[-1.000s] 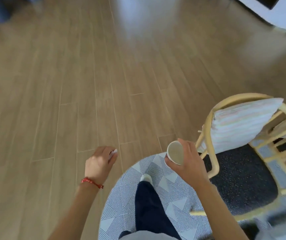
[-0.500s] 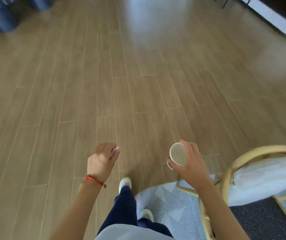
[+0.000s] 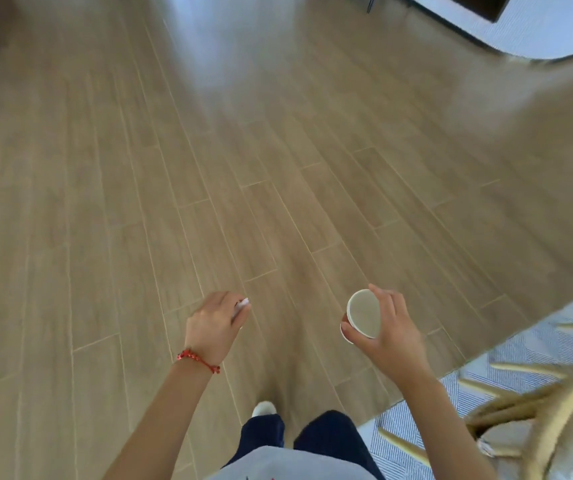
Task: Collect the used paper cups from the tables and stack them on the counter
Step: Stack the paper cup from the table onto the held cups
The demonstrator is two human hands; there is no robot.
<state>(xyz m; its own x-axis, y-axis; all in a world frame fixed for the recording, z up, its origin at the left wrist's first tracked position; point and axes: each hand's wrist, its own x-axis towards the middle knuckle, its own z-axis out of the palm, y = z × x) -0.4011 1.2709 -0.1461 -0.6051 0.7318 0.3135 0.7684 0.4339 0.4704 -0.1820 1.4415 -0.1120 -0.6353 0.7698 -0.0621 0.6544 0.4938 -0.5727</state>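
right hand (image 3: 387, 336) fingers wrapped round tipped paper cup (image 3: 363, 315) | left hand (image 3: 214, 325) pinches something small, white, maybe paper | risk: dregs spill, cup slips walking

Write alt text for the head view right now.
The right hand grips a white paper cup above the light wood plank floor, while the left hand pinches something small and white. A rattan chair stands on a patterned rug at lower right.
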